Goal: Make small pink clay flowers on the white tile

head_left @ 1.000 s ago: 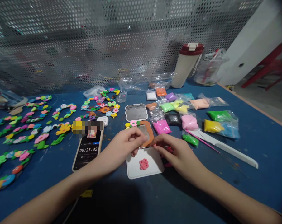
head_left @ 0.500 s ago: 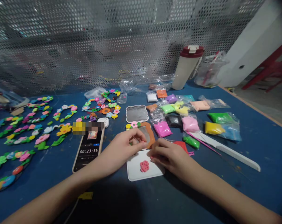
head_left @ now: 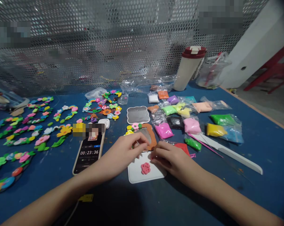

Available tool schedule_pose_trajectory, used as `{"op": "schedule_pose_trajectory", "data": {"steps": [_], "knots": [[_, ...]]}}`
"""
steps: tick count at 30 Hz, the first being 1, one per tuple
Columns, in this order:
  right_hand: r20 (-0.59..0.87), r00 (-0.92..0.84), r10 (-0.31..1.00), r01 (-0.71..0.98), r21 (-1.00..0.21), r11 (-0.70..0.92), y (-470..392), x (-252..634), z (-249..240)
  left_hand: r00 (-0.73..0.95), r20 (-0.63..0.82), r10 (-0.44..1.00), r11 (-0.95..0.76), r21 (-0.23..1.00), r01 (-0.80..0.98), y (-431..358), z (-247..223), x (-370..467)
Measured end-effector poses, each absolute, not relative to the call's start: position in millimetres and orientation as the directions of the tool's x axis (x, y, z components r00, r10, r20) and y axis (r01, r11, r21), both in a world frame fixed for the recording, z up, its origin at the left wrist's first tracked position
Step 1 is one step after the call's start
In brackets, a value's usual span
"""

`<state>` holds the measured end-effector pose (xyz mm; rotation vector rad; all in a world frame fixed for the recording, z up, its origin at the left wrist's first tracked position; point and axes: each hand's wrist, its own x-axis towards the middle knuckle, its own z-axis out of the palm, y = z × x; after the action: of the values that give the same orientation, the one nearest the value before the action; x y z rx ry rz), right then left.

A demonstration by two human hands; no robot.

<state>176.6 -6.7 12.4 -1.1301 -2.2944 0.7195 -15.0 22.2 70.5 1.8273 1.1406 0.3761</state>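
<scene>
My left hand (head_left: 129,147) hovers over the lower left of a brown-edged mirror (head_left: 152,138) decorated with clay flowers. Its thumb and index finger come together in a pinch, and I cannot make out what is between them. Close beside it, my right hand (head_left: 171,157) has its fingers curled together above the right edge of a white board (head_left: 136,175). Anything in those fingertips is hidden or too small to name. On the board, below and between both hands, lies a small pink-red clay flower (head_left: 145,168) made of rounded pieces.
Bags of coloured clay, such as a magenta bag (head_left: 164,130), lie to the right near a white comb (head_left: 236,157). A phone (head_left: 90,153) showing a timer is at left, with several flower-decorated frames (head_left: 26,158) beyond. A tumbler (head_left: 189,69) stands at the back.
Both hands stay in nearly the same place, with only slight finger movement. The clay flower on the board has not moved.
</scene>
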Motion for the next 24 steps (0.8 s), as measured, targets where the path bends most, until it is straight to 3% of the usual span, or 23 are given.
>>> {"op": "schedule_pose_trajectory", "data": {"steps": [17, 24], "knots": [[0.148, -0.529, 0.835, 0.547, -0.693, 0.47, -4, 178, 17, 0.538, -0.178, 0.824, -0.203, 0.794, 0.573, 24, 72, -16], [0.132, -0.501, 0.855, 0.597, -0.663, 0.452, 0, 196, 37, 0.514, -0.198, 0.835, -0.185, 0.778, 0.6, 25, 75, -13]]}}
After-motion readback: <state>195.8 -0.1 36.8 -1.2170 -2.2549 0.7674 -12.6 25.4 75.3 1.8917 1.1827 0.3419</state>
